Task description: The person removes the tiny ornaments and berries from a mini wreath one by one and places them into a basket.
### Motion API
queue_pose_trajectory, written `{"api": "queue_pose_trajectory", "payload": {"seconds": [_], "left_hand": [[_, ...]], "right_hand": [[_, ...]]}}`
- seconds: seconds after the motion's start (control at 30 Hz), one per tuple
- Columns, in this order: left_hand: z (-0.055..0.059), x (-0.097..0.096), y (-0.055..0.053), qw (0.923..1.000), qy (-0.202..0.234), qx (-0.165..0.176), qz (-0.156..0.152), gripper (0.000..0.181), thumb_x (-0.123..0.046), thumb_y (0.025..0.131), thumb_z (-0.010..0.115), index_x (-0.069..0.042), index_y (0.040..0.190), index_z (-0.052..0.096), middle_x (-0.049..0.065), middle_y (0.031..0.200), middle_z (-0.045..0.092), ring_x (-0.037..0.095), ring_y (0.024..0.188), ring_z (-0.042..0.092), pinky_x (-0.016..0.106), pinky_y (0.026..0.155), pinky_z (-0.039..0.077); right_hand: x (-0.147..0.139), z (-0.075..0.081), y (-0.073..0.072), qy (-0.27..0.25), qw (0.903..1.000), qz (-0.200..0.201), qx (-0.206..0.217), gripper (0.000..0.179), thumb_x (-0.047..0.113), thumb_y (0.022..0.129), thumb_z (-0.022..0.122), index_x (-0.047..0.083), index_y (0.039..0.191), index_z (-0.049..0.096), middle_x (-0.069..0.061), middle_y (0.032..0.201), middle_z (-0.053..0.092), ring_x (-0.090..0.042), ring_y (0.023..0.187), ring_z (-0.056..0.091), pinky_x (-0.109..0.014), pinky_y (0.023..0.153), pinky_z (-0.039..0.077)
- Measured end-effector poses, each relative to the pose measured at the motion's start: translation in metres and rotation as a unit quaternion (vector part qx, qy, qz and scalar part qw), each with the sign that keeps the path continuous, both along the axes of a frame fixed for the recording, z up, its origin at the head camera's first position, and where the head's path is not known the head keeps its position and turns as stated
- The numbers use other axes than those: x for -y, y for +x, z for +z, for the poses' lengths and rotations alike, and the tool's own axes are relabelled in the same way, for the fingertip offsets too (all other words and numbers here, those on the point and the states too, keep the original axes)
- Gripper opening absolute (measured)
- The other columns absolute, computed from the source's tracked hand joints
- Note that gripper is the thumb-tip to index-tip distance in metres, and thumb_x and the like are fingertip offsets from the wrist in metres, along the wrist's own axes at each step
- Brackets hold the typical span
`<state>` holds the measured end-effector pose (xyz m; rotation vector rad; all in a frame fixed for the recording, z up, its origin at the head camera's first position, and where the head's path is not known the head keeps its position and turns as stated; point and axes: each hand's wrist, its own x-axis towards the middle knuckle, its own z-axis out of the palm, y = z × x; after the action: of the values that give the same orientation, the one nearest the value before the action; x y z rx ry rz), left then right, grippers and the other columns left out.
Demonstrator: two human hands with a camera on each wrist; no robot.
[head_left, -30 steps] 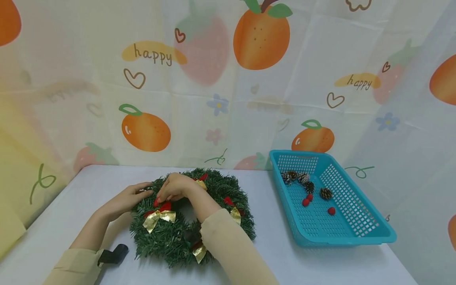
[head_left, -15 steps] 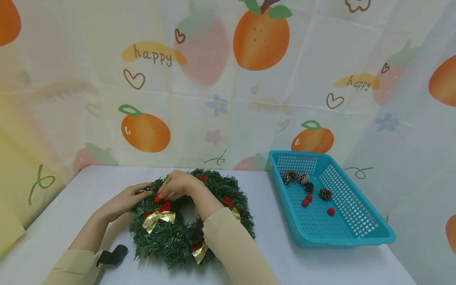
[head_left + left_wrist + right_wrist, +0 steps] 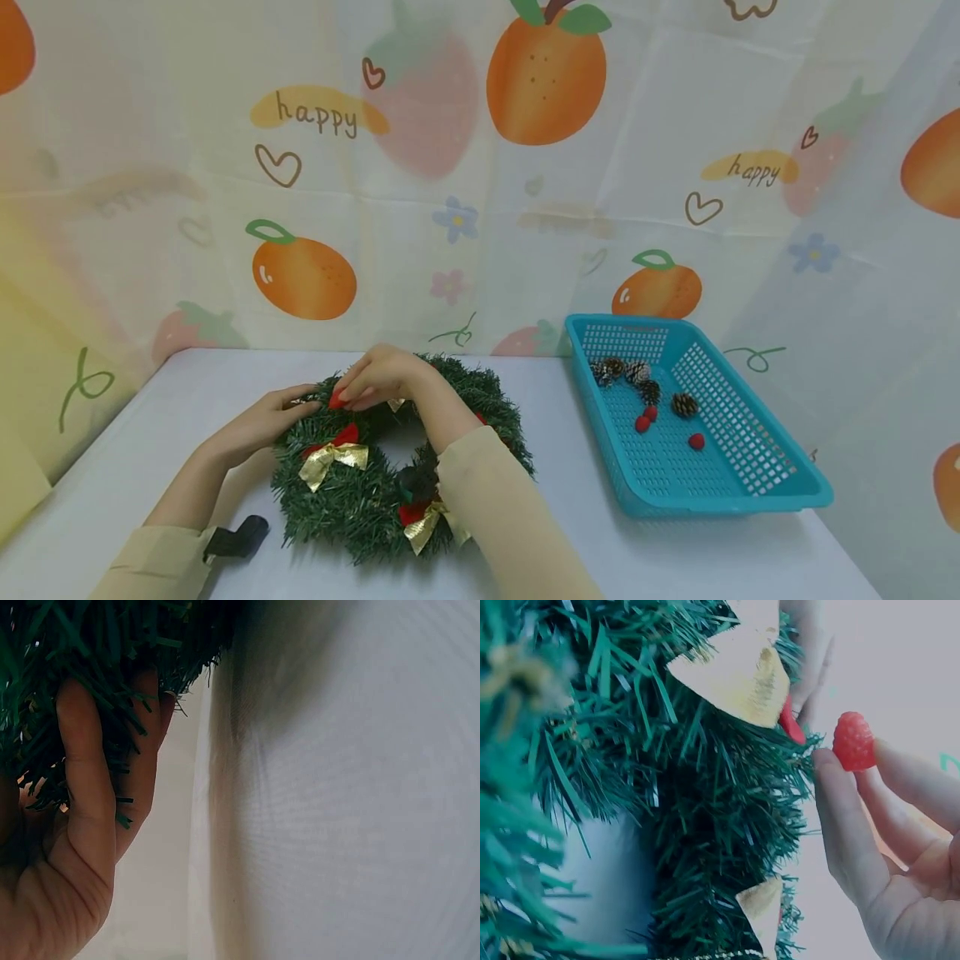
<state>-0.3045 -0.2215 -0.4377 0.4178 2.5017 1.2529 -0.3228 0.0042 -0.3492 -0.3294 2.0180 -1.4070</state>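
A green artificial wreath point(image 3: 322, 508) lies on the white table, dressed with gold and red bows point(image 3: 334, 460). My left hand point(image 3: 258, 427) grips its left outer edge; in the left wrist view, the fingers point(image 3: 86, 787) reach in among the green sprigs. Over the wreath's upper left part, my right hand point(image 3: 386, 377) pinches a red artificial raspberry point(image 3: 853, 742) between thumb and fingers. In the right wrist view that berry is just off the sprigs, close to a gold bow point(image 3: 739, 679). The right forearm covers part of the wreath's right side.
To the right stands a blue plastic basket point(image 3: 626, 475) with several pine cones point(image 3: 684, 405) and a few red raspberries point(image 3: 697, 442). A black strap mount point(image 3: 238, 537) juts from the left sleeve. A fruit-print curtain point(image 3: 480, 250) hangs behind the table.
My right hand has lifted up and slightly right, raising the raspberry away from the red and gold bow. The left hand stays put on the wreath.
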Motion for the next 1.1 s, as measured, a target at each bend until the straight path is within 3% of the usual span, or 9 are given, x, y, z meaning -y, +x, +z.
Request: {"api": "queue_pose_trajectory", "payload": {"seconds": [0.37,0.6,0.97,1.1], "left_hand": [[-0.001,0.001,0.001,1.0,0.005,0.001,0.001,0.07,-0.042,0.105,0.045,0.003,0.155,0.025,0.037,0.157,0.024,0.061,0.141,0.025,0.066,0.095,0.048],[-0.001,0.001,0.001,1.0,0.009,0.004,0.002,0.07,-0.041,0.105,0.045,0.002,0.155,0.024,0.036,0.157,0.022,0.061,0.142,0.021,0.067,0.095,0.047],[0.0,0.001,0.003,0.9999,0.007,0.009,-0.001,0.071,-0.042,0.105,0.044,0.003,0.156,0.021,0.037,0.158,0.018,0.063,0.142,0.018,0.07,0.097,0.043],[0.001,0.001,0.003,0.9999,0.009,0.011,-0.002,0.071,-0.042,0.105,0.044,0.003,0.156,0.021,0.038,0.158,0.017,0.063,0.142,0.017,0.07,0.096,0.044]], "right_hand": [[-0.014,0.005,-0.01,0.003,0.9999,-0.015,-0.007,0.027,-0.002,0.091,0.066,-0.005,0.117,0.07,-0.019,0.124,0.069,-0.026,0.1,0.072,-0.039,0.095,0.057],[-0.031,0.014,-0.016,-0.005,0.9997,-0.024,-0.01,0.031,-0.003,0.093,0.063,-0.007,0.124,0.065,-0.024,0.131,0.064,-0.036,0.119,0.065,-0.043,0.103,0.052],[-0.071,0.024,-0.027,-0.02,0.998,-0.059,-0.012,0.038,-0.002,0.093,0.064,-0.004,0.13,0.062,-0.021,0.138,0.06,-0.034,0.125,0.062,-0.04,0.104,0.052],[-0.089,0.027,-0.024,-0.016,0.9967,-0.076,-0.024,0.038,-0.002,0.095,0.06,-0.006,0.133,0.059,-0.022,0.14,0.057,-0.034,0.127,0.061,-0.039,0.104,0.052]]}}
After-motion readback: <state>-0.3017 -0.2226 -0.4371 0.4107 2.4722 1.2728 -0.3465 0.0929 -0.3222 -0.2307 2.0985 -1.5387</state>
